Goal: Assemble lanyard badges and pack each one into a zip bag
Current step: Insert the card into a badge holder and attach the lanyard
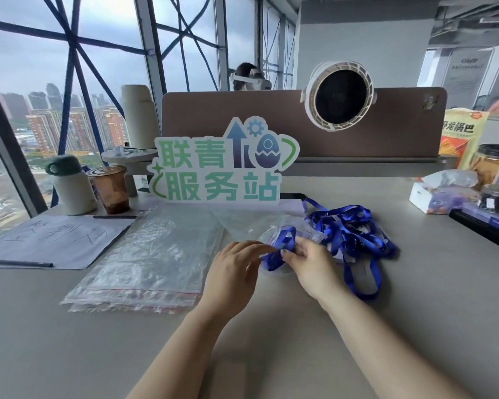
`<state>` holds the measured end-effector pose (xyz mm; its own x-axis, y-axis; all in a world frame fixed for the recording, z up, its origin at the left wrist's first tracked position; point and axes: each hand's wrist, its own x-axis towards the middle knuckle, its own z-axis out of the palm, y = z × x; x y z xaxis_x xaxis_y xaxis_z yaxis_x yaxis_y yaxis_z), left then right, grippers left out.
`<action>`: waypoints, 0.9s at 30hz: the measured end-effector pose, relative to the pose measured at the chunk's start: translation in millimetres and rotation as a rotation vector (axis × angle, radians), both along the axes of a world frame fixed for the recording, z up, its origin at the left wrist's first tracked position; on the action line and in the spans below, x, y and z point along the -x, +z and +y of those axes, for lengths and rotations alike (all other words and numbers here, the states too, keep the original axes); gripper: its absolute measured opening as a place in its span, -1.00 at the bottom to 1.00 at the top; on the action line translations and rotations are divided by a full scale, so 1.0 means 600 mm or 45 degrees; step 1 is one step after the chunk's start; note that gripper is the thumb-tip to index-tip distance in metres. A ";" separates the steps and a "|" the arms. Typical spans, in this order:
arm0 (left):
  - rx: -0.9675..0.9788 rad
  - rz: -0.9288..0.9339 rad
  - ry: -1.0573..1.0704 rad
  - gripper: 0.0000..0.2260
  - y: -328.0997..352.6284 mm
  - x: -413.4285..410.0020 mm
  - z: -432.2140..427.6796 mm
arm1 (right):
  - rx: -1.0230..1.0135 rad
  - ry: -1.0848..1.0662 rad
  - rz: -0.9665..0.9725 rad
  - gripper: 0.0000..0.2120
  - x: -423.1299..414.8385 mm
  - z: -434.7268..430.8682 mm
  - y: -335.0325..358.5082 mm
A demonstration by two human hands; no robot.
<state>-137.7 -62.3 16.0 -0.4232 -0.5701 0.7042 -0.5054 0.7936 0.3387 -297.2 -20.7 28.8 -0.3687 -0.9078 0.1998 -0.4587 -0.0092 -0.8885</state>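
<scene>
A bunched blue lanyard (pixel 281 246) lies partly inside a clear zip bag (pixel 254 226) in the middle of the table. My right hand (pixel 311 264) pinches the lanyard at its near end. My left hand (pixel 234 272) is beside it on the left, fingers stretched toward the lanyard and the bag's edge. A tangle of blue lanyards (pixel 355 231) with clear badge holders lies just to the right. A stack of empty zip bags (pixel 150 260) with red seal lines lies to the left.
A standing cut-out sign (pixel 216 168) is behind the bags. At the left are a paper sheet (pixel 55 237) with pens, a coffee cup (pixel 111 188) and a flask (pixel 69 185). A tissue box (pixel 441 194) and snack jars sit at the right. A person sits behind the divider.
</scene>
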 end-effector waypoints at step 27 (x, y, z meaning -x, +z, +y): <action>-0.331 0.117 -0.028 -0.61 0.001 -0.019 0.004 | 0.153 0.005 1.255 -0.67 0.025 0.008 -0.008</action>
<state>-126.2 -59.8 16.8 -0.3787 -0.7282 0.5712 -0.4467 0.6844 0.5763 -312.5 -15.6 23.9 0.0145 -0.8622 0.5063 -0.9917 -0.0771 -0.1029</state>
